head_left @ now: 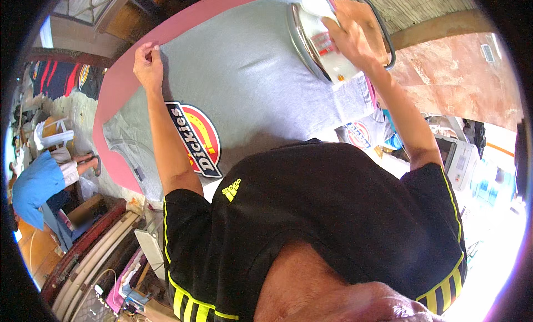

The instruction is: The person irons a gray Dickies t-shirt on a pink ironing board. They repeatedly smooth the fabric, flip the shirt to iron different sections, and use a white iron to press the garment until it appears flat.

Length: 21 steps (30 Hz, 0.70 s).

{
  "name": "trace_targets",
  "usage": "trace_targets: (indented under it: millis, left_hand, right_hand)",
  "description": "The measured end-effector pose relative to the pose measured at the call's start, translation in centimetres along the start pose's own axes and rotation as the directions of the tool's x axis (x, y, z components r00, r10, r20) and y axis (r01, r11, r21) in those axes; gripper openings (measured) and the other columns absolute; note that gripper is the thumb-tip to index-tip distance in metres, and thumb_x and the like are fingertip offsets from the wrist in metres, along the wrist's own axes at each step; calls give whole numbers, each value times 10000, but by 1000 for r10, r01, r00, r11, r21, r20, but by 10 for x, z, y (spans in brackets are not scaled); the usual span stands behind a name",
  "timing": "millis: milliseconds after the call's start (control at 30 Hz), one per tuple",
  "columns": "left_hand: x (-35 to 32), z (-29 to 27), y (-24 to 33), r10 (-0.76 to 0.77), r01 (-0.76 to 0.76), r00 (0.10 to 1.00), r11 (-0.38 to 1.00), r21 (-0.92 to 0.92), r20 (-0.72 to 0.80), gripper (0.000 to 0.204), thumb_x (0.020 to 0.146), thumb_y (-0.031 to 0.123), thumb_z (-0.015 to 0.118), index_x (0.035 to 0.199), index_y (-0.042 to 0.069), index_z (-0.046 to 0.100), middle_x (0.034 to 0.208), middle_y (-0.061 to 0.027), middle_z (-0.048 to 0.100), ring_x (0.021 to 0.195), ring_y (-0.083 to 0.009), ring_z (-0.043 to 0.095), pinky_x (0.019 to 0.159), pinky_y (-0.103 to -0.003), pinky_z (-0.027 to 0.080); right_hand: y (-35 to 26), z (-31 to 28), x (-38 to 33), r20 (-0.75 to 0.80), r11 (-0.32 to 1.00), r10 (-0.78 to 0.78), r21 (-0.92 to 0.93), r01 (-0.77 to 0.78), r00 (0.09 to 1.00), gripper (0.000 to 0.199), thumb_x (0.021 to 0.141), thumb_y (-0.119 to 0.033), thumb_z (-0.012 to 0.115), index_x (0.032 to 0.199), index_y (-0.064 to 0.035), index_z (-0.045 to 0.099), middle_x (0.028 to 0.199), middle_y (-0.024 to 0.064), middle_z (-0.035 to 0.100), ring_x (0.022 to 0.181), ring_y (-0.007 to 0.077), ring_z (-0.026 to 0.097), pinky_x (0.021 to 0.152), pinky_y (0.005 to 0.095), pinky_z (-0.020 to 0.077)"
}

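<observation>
A grey T-shirt [244,61] with a colourful printed patch lies spread over a pink ironing board [125,67]. My right hand [352,42] is closed round the handle of a white clothes iron [327,61] with a shiny metal rim. The iron rests on the shirt toward the board's far right. At the far left edge of the shirt is my left hand [148,67], its fingers curled in against the thumb. Whether cloth is pinched between those fingertips I cannot tell. The shirt's neckline is at the left, below my left forearm.
Beyond the iron, a metal-framed rest [383,28] sticks out from the board's right end. Another printed grey cloth [358,133] hangs at the right. A person in a blue top [36,183] bends over at the far left, near a white plastic chair [54,133]. Rolled lengths [91,261] lie lower left.
</observation>
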<state>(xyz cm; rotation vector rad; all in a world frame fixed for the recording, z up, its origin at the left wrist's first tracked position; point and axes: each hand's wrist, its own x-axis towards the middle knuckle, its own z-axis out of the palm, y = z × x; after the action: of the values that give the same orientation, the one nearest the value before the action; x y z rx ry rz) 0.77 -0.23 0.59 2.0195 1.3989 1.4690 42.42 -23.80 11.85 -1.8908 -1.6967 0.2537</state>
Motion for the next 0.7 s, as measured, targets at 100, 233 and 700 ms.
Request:
trace_targets:
  millis: [100, 233, 700]
  left_hand:
    - [4, -6, -5, -54, 47, 995, 995, 85, 87, 234, 872, 165, 705, 1080, 77, 648, 974, -86, 699, 845, -180, 660, 769, -340, 523]
    - [-11, 30, 93, 229, -253, 966, 775, 579, 117, 411, 925, 339, 621, 1256, 100, 572, 1317, -132, 585, 1220, -312, 540, 1001, -543, 396]
    - [-77, 152, 169, 129, -428, 819, 787, 445, 559, 767, 939, 668, 380, 1525, 177, 327, 1611, -159, 202, 1483, -405, 152, 1140, -641, 140]
  right_hand:
    - [11, 24, 58, -37, 982, 179, 72, -176, 983, 453, 942, -383, 570, 1181, 2, 582, 941, 276, 666, 893, 414, 664, 768, 483, 520]
    - [30, 48, 127, -29, 995, 78, -55, -79, 997, 473, 928, -348, 528, 1236, 10, 553, 1063, 318, 639, 1006, 472, 624, 867, 531, 498]
    - [77, 1, -8, -256, 915, -124, -403, 11, 959, 452, 945, -308, 584, 1243, 31, 554, 850, 298, 634, 757, 435, 650, 670, 502, 515]
